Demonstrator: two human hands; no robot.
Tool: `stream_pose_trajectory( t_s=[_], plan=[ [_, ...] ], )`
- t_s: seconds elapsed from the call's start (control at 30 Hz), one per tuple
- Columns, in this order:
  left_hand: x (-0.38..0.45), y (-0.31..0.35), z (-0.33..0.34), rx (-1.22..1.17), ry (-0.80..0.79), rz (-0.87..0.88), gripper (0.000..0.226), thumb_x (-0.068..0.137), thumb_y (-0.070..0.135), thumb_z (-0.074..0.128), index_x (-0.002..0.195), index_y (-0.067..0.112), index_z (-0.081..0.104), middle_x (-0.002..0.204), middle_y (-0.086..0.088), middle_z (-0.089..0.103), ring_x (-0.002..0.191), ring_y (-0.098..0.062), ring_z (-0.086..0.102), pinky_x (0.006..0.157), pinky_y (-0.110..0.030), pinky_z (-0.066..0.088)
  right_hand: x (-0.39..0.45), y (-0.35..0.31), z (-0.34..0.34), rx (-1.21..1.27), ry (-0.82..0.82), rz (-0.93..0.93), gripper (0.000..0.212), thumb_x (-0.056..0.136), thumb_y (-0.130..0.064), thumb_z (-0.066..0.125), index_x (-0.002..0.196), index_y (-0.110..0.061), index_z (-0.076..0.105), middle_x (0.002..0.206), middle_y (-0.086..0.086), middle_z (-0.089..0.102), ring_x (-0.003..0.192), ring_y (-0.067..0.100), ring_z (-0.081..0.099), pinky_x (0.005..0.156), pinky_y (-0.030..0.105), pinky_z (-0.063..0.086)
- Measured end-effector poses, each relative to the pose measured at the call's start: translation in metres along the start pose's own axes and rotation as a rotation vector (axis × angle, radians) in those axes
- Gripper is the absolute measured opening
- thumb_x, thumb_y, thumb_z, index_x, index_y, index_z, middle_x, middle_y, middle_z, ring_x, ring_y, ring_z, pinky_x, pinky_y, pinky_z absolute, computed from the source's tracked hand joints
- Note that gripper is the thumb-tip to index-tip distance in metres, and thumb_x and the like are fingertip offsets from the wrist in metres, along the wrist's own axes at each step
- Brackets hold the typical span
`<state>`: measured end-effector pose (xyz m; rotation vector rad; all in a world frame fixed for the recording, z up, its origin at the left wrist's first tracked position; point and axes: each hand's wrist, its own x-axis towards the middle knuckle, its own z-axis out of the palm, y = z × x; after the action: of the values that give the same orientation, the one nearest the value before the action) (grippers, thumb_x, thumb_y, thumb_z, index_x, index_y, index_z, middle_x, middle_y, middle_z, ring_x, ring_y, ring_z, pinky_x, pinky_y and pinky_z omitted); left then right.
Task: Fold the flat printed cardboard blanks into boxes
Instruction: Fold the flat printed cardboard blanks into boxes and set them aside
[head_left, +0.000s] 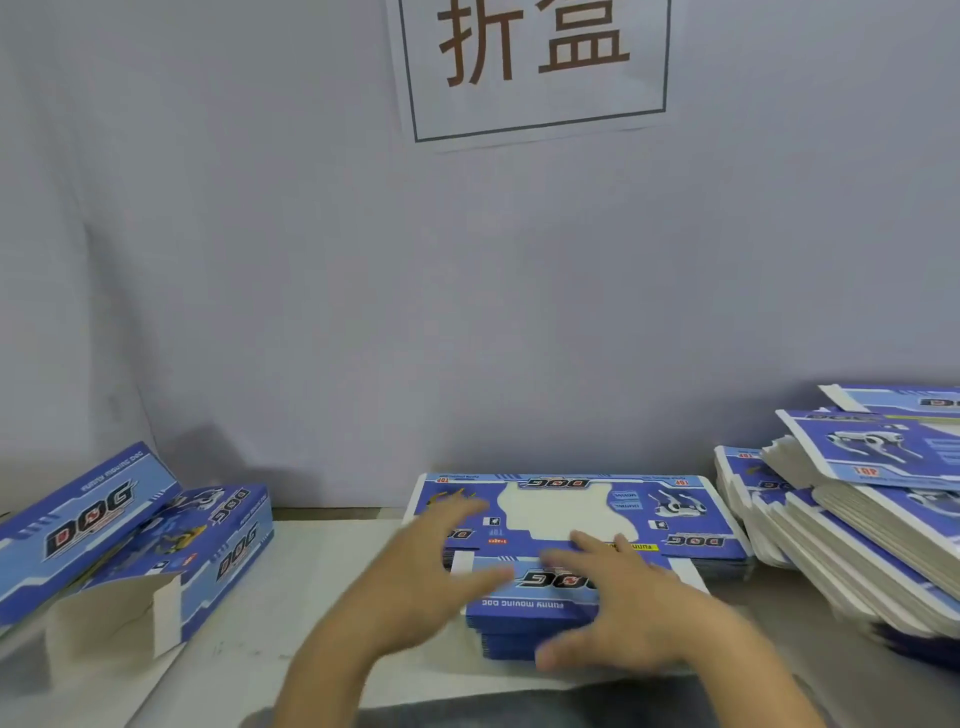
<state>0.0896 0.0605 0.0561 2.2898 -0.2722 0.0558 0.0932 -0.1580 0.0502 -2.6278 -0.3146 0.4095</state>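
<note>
A stack of flat blue printed blanks (582, 512) with "DOG" lettering and a white cut-out window lies in the middle of the table. My left hand (415, 571) hovers over its near left part with fingers spread and straight. My right hand (623, 603) lies over the stack's near edge, fingers spread, holding nothing that I can see. Both hands are motion-blurred. At the left lie two folded blue boxes (130, 535), the nearer one with an open grey end flap (114, 618).
A tall slanted pile of more flat blanks (857, 509) fills the right side of the white table (311, 561). A grey-blue cloth backdrop with a paper sign (535, 62) stands right behind the stacks.
</note>
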Motion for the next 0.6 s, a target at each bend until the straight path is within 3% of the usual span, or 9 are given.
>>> stream_pose_trajectory(
  t_s=[0.07,0.13,0.23,0.33,0.47,0.6],
  plan=[
    [-0.001,-0.004,0.013,0.195,-0.213,-0.081,0.076,0.084,0.054,0.073,0.149,0.042,0.036,0.152,0.021,0.033,0.128,-0.003,0.041,0.102,-0.015,0.038,0.000,-0.005,0.003,-0.103,0.008,0.013,0.089,0.082,-0.054,0.073,0.153,-0.048,0.019,0.166,-0.014,0.003,0.154,0.024,-0.003,0.122,0.054,0.009],
    [-0.001,-0.002,0.017,0.251,-0.268,-0.110,0.076,0.085,0.052,0.073,0.149,0.041,0.035,0.156,0.017,0.030,0.129,-0.005,0.038,0.103,-0.019,0.041,-0.001,-0.006,0.001,-0.092,0.124,0.020,0.083,0.086,-0.043,0.074,0.153,-0.045,0.025,0.164,-0.012,0.018,0.152,0.021,0.014,0.121,0.049,0.018],
    [0.000,-0.001,0.015,0.261,-0.182,-0.075,0.065,0.089,0.044,0.073,0.145,0.042,0.040,0.152,0.015,0.035,0.119,-0.002,0.038,0.082,-0.007,0.041,-0.007,-0.008,-0.004,-0.121,0.172,0.018,0.075,0.084,-0.042,0.076,0.148,-0.044,0.037,0.156,-0.014,0.035,0.142,0.017,0.034,0.114,0.039,0.034],
    [0.000,-0.002,0.013,0.239,-0.121,-0.038,0.058,0.089,0.047,0.071,0.140,0.043,0.045,0.150,0.016,0.039,0.120,-0.003,0.040,0.092,-0.015,0.040,-0.006,-0.007,-0.007,-0.106,0.158,0.021,0.067,0.083,-0.043,0.077,0.142,-0.045,0.046,0.152,-0.012,0.041,0.135,0.018,0.041,0.107,0.035,0.042],
    [0.000,-0.006,0.011,0.219,-0.079,0.006,0.052,0.088,0.054,0.068,0.136,0.045,0.049,0.142,0.020,0.047,0.116,-0.001,0.044,0.091,-0.016,0.035,-0.006,-0.003,-0.010,-0.078,0.180,0.024,0.052,0.085,-0.042,0.076,0.133,-0.045,0.058,0.147,-0.008,0.047,0.129,0.019,0.046,0.103,0.033,0.045],
    [0.003,-0.006,0.008,0.085,0.019,0.018,0.039,0.090,0.055,0.064,0.126,0.046,0.055,0.131,0.023,0.050,0.118,0.000,0.048,0.087,-0.010,0.042,-0.006,-0.002,-0.012,-0.078,0.208,-0.018,0.038,0.092,-0.040,0.069,0.128,-0.045,0.062,0.140,-0.008,0.052,0.120,0.016,0.049,0.091,0.027,0.045]
  ],
)
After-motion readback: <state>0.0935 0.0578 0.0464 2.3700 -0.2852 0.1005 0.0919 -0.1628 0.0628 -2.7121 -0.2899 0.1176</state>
